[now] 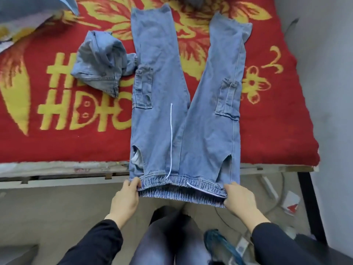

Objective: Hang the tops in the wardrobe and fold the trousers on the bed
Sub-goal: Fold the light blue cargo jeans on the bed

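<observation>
— So, what holds the middle of the frame?

— A pair of pale blue denim trousers [183,111], spread flat on a bed [57,169] under a red blanket [277,131] with yellow flowers and lettering. The legs run toward 12 o'clock in a narrow V. The elastic waistband [181,190] overhangs the bed's near edge at 6 o'clock.

— And the hands?

— The left hand [126,197] pinches the waistband's corner at 7 o'clock, thumb on top. The right hand [240,197] grips the opposite corner at 5 o'clock. On both, the fingers curl under the cloth and are hidden there. The black sleeves are cut off by the bottom edge.

— Anything else on the bed?

— A white drawstring [171,140] lies up the front of the trousers. At 10 o'clock sits a crumpled denim garment [101,66], one end touching the left trouser leg; what kind of garment it is cannot be told. It covers part of the blanket's lettering. In the 11 o'clock corner is pale bedding [28,12], cut off by the frame.

— The floor?

— Blurred. A teal shoe [219,245] at 5 o'clock runs out of the bottom edge. A red-and-white packet [290,203] lies at 4 o'clock among cables, its print unreadable.
</observation>
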### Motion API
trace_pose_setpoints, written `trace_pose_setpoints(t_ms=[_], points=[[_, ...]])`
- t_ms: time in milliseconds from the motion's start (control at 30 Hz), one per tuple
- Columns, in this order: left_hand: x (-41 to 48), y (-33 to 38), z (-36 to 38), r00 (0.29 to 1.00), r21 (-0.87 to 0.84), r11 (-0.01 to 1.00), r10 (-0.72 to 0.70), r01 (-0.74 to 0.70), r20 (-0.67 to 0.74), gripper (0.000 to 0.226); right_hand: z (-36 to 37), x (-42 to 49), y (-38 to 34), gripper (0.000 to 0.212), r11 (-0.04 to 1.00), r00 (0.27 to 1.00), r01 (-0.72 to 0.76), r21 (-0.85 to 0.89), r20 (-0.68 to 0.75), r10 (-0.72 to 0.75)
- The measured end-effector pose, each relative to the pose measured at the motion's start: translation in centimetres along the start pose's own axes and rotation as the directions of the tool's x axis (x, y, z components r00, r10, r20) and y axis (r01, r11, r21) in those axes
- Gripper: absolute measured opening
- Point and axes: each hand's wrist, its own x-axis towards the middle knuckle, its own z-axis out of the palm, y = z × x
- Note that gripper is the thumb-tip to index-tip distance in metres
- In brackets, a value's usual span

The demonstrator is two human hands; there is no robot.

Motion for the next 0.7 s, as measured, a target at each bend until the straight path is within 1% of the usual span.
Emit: trace_pose_setpoints(t_ms=[67, 100, 167, 200, 233, 267, 300, 367, 400, 433, 467, 533, 600, 633, 700], points=[[0.4, -0.6, 0.5, 1.000, 0.006, 1.000, 0.024, -0.024, -0.017, 0.014, 1.3, 0.8, 0.0, 0.004, 0.997, 0.999, -0.045, 0.068, -0.015, 0.046], [0.6, -1.0, 0.7, 0.999, -0.001, 0.999, 0.043, -0.043, -0.026, 0.014, 1.8, 0.9, 0.2, 0.004, 0.996, 0.996, -0.064, 0.068, -0.050, 0.067], [0.8, -1.8, 1.2, 0.996, 0.025, 0.996, 0.089, -0.088, -0.007, 0.013, 2.8, 1.2, 1.0, 0.008, 0.987, 0.989, -0.136, 0.079, -0.050, 0.141], [0.9, -2.0, 1.6, 0.994, 0.053, 0.993, 0.104, -0.105, 0.020, 0.012, 3.5, 1.4, 1.3, 0.013, 0.982, 0.984, -0.177, 0.061, -0.005, 0.178], [1.1, -2.1, 2.1, 0.993, 0.081, 0.991, 0.106, -0.110, 0.053, 0.011, 4.2, 1.5, 1.3, 0.016, 0.980, 0.980, -0.199, 0.027, 0.032, 0.198], [1.5, -1.9, 2.6, 0.991, 0.109, 0.988, 0.097, -0.107, 0.094, 0.010, 4.9, 1.7, 1.1, 0.017, 0.982, 0.982, -0.190, -0.008, 0.013, 0.190], [1.9, -1.6, 3.0, 0.988, 0.136, 0.985, 0.088, -0.106, 0.130, 0.011, 5.6, 2.1, 0.7, 0.024, 0.989, 0.987, -0.148, -0.023, -0.071, 0.146], [2.8, -0.8, 3.8, 0.981, 0.182, 0.977, 0.076, -0.109, 0.180, 0.014, 6.4, 3.3, -0.6, 0.051, 0.994, 0.992, 0.021, -0.106, -0.125, -0.034], [3.2, -0.5, 4.0, 0.977, 0.210, 0.972, 0.066, -0.109, 0.203, 0.018, 6.5, 4.0, -1.0, 0.056, 0.979, 0.977, 0.117, -0.169, -0.156, -0.144], [3.7, -0.6, 4.3, 0.971, 0.245, 0.963, 0.053, -0.111, 0.232, 0.022, 7.0, 4.8, -1.0, 0.056, 0.966, 0.967, 0.181, -0.186, -0.145, -0.209], [4.0, -0.7, 4.3, 0.963, 0.280, 0.953, 0.037, -0.114, 0.267, 0.025, 7.2, 5.3, -0.9, 0.054, 0.963, 0.964, 0.209, -0.169, -0.129, -0.232], [4.9, -0.9, 4.4, 0.943, 0.335, 0.934, 0.005, -0.123, 0.333, 0.026, 7.0, 5.7, -0.8, 0.049, 0.962, 0.974, 0.222, -0.159, -0.009, -0.226], [6.0, -0.5, 4.4, 0.919, 0.369, 0.920, -0.025, -0.133, 0.394, 0.022, 6.7, 6.0, -0.5, 0.031, 0.959, 0.964, 0.251, -0.130, 0.128, -0.234], [6.6, 0.0, 4.4, 0.903, 0.389, 0.912, -0.050, -0.134, 0.427, 0.021, 6.7, 6.8, -0.2, 0.029, 0.976, 0.967, 0.202, -0.085, 0.175, -0.185], [7.8, 1.9, 4.4, 0.869, 0.421, 0.896, -0.095, -0.138, 0.486, 0.024, 5.5, 8.6, 0.6, 0.034, 0.987, 0.963, 0.086, 0.133, 0.244, -0.116]])
